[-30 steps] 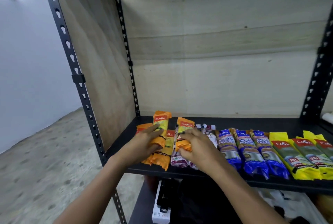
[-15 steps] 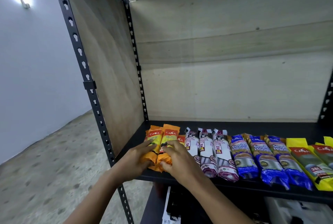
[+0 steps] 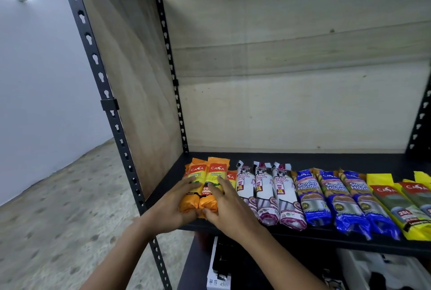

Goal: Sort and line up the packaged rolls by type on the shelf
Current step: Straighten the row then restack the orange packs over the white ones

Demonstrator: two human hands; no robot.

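Note:
On the black shelf board (image 3: 326, 160) the packaged rolls lie side by side, ends toward me. At the far left are the orange rolls (image 3: 215, 173), two on top and a third (image 3: 231, 176) partly hidden beside them. My left hand (image 3: 173, 205) grips the left orange roll, fingers over its top and thumb at its near end. The neighbouring orange roll is held the same way by my right hand (image 3: 227, 205). To the right lie three white draw-string rolls (image 3: 264, 187), three blue rolls (image 3: 331, 193) and yellow rolls (image 3: 391, 198).
Plywood panels close the shelf's left side (image 3: 130, 80) and back (image 3: 291, 80). A black perforated upright (image 3: 109, 108) stands at the front left corner. Below the shelf sit a white box (image 3: 218, 275) and dark items. The speckled floor (image 3: 58, 208) lies to the left.
The two orange rolls were brought down from above the white rolls and set at the left end of the row. Both hands now hold them side by side.

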